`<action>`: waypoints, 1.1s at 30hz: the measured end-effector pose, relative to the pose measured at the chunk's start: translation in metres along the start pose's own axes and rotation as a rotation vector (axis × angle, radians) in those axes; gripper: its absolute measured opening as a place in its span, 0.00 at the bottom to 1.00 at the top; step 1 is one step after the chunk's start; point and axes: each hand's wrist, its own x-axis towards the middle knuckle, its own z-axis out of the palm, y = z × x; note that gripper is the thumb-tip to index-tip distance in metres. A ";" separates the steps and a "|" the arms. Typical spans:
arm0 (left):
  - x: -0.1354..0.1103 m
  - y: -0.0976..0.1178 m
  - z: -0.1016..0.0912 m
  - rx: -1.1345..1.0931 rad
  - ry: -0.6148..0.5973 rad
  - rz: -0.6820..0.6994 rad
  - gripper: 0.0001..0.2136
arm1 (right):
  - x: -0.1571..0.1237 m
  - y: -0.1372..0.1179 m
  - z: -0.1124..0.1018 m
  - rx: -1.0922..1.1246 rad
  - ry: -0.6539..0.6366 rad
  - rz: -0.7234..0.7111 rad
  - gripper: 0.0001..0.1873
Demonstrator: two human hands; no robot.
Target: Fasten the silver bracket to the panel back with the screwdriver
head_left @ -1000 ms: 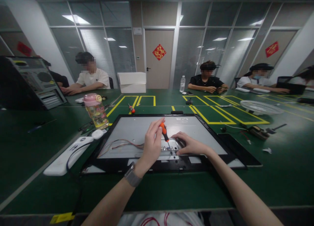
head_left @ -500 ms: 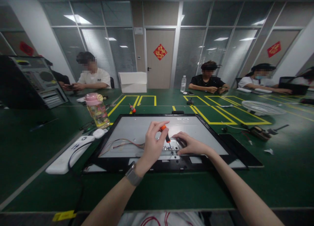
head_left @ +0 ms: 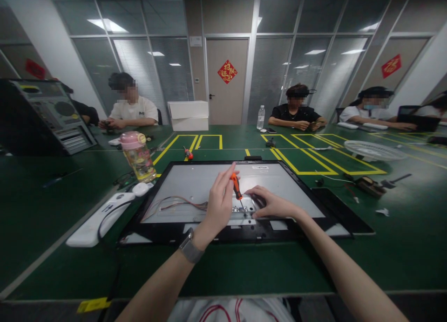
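A flat grey display panel [head_left: 188, 180] with a black frame lies on the table before me, its metal back up. My left hand [head_left: 220, 201] holds a screwdriver [head_left: 236, 186] with an orange and black handle between thumb and straightened fingers. The screwdriver tilts, its tip down at the lower part of a shiny metal bracket [head_left: 248, 203] on the panel. Around the bracket's right side, my right hand [head_left: 274, 205] has its thumb and fingers curved, steadying it. Thin coloured wires [head_left: 181, 202] run across the panel left of my left hand.
On the left are a white power strip [head_left: 101, 219], a pink-lidded bottle [head_left: 136, 156] and a computer case [head_left: 45, 117]. A black slab [head_left: 344, 212] lies right of the panel, with a tool [head_left: 370, 187] beyond. Several people sit across the table.
The fingers of my left hand have straightened along the screwdriver handle, showing more of it. The tip stays at the bracket, and my right hand keeps its place.
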 end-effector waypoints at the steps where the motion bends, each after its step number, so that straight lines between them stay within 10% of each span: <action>1: 0.000 0.000 0.000 -0.002 -0.001 0.002 0.18 | 0.000 0.000 0.000 -0.002 0.000 -0.001 0.36; 33: -0.001 -0.001 0.001 -0.008 -0.008 -0.003 0.17 | 0.001 0.000 0.000 0.001 0.006 -0.003 0.37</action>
